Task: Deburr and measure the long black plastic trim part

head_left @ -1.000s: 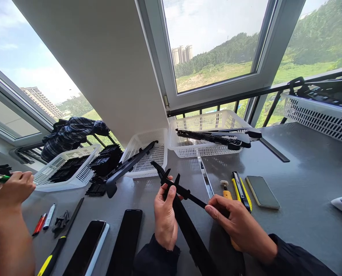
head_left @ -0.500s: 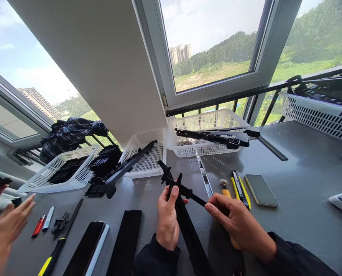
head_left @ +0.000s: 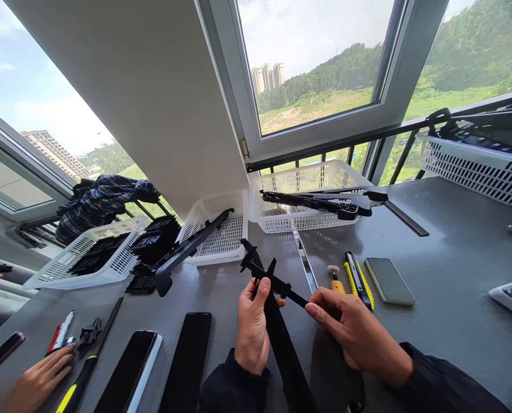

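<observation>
My left hand [head_left: 252, 332] is closed around a long black plastic part [head_left: 287, 350] and the middle of a black caliper [head_left: 282, 285], its thumb pressed on the caliper. The caliper lies slantwise across the upper part of the plastic piece, jaws toward the upper left. Whether the jaws touch the plastic, I cannot tell. With thumb and fingers my right hand [head_left: 355, 330] pinches the caliper's lower right end. Just beyond that hand are an orange-handled tool [head_left: 337, 284] and a yellow and black utility knife [head_left: 359, 281].
White baskets [head_left: 215, 261] with black parts line the table's back. A grey-green slab [head_left: 389, 281] lies right. Dark phones [head_left: 189, 355] and a yellow-black handled file [head_left: 105, 332] lie left. At far left, another person's hand [head_left: 45, 373] is beside a marker [head_left: 64, 330].
The other person's hand has come down from the left to the table by the markers. A phone now shows at the left edge. My hands and the caliper have hardly moved.
</observation>
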### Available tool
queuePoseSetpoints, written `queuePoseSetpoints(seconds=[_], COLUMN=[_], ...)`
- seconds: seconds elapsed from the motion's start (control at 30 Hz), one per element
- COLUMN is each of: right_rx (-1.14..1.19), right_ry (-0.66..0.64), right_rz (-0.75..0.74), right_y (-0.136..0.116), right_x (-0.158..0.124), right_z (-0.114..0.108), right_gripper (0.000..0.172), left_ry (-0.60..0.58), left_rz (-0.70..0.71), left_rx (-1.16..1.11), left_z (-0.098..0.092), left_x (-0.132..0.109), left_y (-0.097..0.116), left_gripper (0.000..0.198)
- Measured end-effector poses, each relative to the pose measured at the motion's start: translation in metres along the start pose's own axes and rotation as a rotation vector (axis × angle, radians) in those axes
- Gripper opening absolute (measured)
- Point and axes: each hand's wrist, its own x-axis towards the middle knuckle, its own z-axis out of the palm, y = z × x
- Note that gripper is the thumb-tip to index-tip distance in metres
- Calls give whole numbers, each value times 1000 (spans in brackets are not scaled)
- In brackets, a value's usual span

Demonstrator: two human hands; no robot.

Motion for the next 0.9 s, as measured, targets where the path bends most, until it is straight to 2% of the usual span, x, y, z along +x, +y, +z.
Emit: queuePoseSetpoints(seconds=[0.1, 0.27, 0.33, 0.57, 0.77, 0.9], right_rx=[6, 45, 59, 100, 134, 135], right_ry=[-24, -51, -51, -88, -158, -165], right_rz=[3, 2, 14, 24, 19, 15], right_y=[-2, -3, -4, -10, -17, -21], right_x=[1, 0, -1, -1, -2, -3], right_z=[-1, -1, -1, 0, 2, 1], right_gripper=[41, 38, 38, 34, 29, 26], left_ry=[-25, -166, -182, -142, -35, -6], left_rz=[-14, -71, -77, -59, 0, 14], left_rx=[0, 75, 93, 62, -26, -55], left_z=[2, 6, 6, 6, 3, 3], left_x=[-4, -11, -12, -15, -9, -6], left_y=[-4, -14, -15, -10, 0, 7], left_gripper=[52, 49, 47, 46, 43, 47])
